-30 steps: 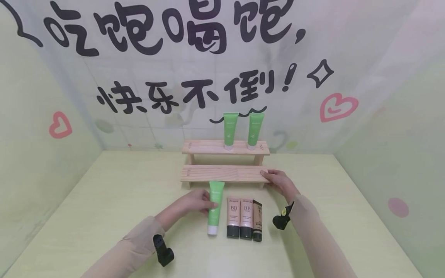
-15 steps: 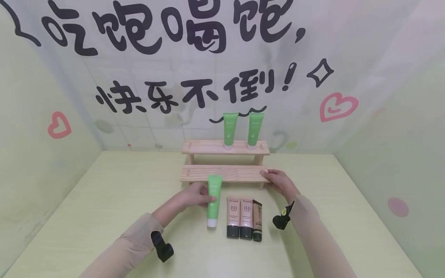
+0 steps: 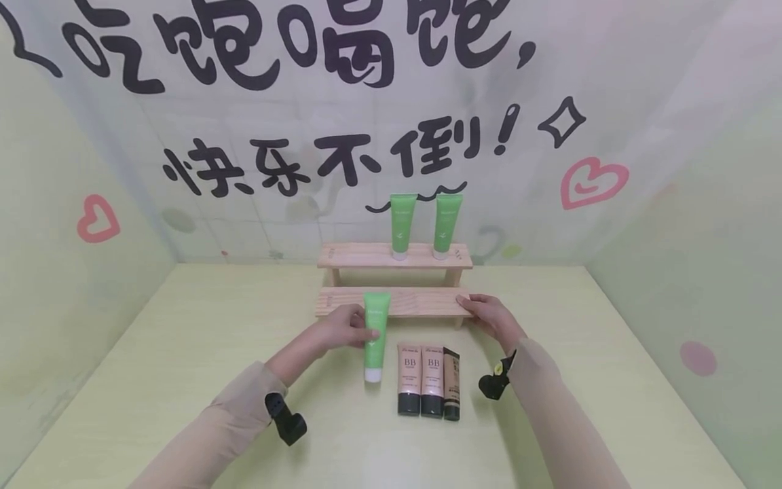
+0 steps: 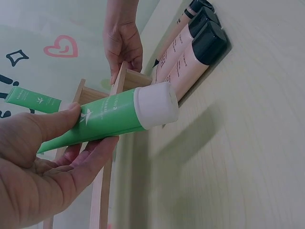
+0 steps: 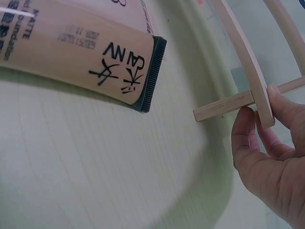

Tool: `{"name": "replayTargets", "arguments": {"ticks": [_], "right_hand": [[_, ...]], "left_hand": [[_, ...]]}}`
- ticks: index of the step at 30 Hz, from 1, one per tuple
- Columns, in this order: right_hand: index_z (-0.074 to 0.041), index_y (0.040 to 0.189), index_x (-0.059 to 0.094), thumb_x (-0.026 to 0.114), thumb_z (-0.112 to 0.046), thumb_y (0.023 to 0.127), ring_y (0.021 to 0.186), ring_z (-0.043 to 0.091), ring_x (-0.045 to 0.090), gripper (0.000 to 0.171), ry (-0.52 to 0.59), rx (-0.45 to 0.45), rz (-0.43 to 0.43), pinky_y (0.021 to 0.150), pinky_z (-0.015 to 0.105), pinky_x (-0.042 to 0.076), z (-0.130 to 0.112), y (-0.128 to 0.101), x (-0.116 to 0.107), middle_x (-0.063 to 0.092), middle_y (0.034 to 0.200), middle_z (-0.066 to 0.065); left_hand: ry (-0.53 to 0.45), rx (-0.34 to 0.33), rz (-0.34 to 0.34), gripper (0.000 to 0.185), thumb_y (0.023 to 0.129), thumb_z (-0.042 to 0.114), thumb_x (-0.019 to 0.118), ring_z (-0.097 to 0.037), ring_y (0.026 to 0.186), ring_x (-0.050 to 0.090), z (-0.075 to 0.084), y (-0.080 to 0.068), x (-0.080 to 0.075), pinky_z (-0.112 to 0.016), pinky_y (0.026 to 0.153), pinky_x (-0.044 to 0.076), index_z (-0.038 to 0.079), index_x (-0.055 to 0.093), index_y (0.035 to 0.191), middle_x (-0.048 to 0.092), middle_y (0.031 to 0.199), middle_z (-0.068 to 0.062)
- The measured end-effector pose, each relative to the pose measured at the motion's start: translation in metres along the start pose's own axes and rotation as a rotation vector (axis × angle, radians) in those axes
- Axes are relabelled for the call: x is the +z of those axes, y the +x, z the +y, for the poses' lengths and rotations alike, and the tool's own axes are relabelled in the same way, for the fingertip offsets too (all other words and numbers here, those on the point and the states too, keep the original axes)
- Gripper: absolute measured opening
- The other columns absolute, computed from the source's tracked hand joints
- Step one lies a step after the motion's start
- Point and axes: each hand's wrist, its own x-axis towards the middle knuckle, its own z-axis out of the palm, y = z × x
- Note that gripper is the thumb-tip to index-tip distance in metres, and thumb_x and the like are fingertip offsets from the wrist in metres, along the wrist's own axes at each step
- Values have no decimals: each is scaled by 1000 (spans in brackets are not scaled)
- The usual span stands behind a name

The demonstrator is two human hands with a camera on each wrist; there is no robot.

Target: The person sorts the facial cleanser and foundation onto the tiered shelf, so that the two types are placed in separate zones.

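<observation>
My left hand (image 3: 348, 330) grips a green tube with a white cap (image 3: 375, 334) (image 4: 114, 116), held cap down just off the table in front of the lower step of a wooden two-step rack (image 3: 421, 302). My right hand (image 3: 489, 317) (image 5: 271, 157) holds the right end of that lower step (image 5: 259, 90), thumb on one side and fingers on the other. Two more green tubes (image 3: 401, 216) (image 3: 446, 214) stand cap down on the upper step.
Two beige BB tubes with black caps (image 3: 409, 377) (image 3: 432, 377) and a slimmer dark-capped tube (image 3: 451, 382) (image 5: 86, 52) lie side by side on the pale green table (image 3: 183, 353), right of the held tube. Walls close in the back and both sides.
My left hand has lifted the green tube off the table and carried it away from me toward the rack's lower step. My right hand has stayed on the step's end.
</observation>
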Motion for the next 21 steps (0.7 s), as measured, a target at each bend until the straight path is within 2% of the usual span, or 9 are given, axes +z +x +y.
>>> {"name": "replayTargets", "arguments": {"ticks": [21], "right_hand": [[7, 140, 23, 49, -26, 94, 117, 23, 46, 62, 13, 1, -8, 109, 37, 35, -2, 2, -1, 38, 138, 24]], "left_hand": [[-10, 19, 23, 43, 80, 16, 68, -19, 87, 63, 11, 7, -13, -31, 80, 56, -1, 49, 115, 62, 103, -15]]}}
